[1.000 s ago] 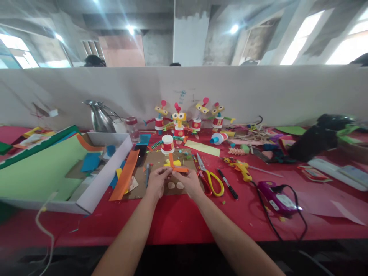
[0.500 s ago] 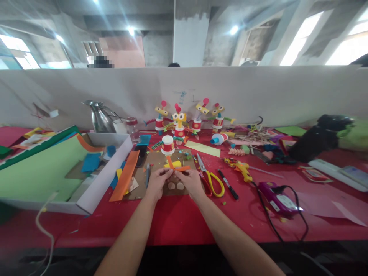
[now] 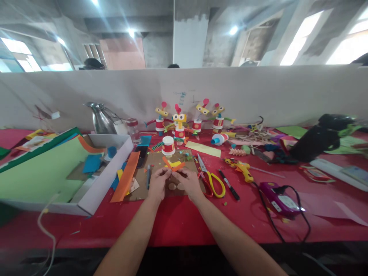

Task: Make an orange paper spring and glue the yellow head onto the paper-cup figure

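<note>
Two narrow orange paper strips (image 3: 178,167) meet in a V above the cardboard mat (image 3: 155,159). My left hand (image 3: 158,183) pinches them where they join, thumb against fingers. From the other side my right hand (image 3: 189,183) closes its fingertips on the same joint. Just behind the strips lies a piece of yellow paper (image 3: 173,164). Beyond it stands a paper cup (image 3: 168,145) with a red band and green folded-paper arms. Small pale discs (image 3: 172,186) rest on the mat between my hands.
Scissors (image 3: 211,178), a black marker (image 3: 229,185) and a yellow glue gun (image 3: 244,171) lie to the right. Left are a wide orange strip (image 3: 126,176) and a white box (image 3: 106,180) with coloured paper. Several cup figures (image 3: 179,130) stand at the back.
The orange strips have turned and tilted between my fingertips, the left one now leaning further left. My right fingers have shifted slightly left along the joint.
</note>
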`<state>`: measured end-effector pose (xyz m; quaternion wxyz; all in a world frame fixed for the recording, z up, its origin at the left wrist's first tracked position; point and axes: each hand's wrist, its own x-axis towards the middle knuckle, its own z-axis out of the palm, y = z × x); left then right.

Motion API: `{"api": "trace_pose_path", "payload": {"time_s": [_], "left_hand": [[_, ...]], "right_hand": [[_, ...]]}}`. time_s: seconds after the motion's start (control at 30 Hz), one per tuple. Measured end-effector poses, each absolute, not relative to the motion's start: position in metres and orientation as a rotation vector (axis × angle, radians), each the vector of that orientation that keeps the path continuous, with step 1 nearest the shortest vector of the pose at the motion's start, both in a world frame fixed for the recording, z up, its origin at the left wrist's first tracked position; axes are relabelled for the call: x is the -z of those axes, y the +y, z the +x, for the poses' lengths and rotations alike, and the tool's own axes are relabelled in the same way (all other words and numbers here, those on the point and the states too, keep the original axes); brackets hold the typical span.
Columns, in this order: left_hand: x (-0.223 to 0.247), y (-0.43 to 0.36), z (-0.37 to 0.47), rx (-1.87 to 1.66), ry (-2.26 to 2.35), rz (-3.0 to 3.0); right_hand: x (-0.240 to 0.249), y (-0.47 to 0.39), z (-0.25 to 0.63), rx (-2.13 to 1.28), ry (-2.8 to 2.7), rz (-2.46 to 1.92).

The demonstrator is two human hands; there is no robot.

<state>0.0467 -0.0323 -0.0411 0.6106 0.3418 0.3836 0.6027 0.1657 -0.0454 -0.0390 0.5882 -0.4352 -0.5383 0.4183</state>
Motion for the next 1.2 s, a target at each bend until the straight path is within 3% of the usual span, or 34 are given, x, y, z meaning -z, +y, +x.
{"api": "trace_pose_path", "payload": {"time_s": [0.67, 0.97, 1.2], "left_hand": [[0.043, -0.037, 0.047, -1.330, 0.974, 1.083], [0.040, -0.036, 0.045, -1.346, 0.898, 0.957], [0.044, -0.035, 0.049, -1.411, 0.953, 0.980]], "right_hand": [[0.050, -0.037, 0.181, -0.775, -1.354, -1.207], [0.042, -0.044, 0.170, -0.861, -1.326, -1.090], [0.039, -0.049, 0.171, -0.699, -1.424, -1.142]]}}
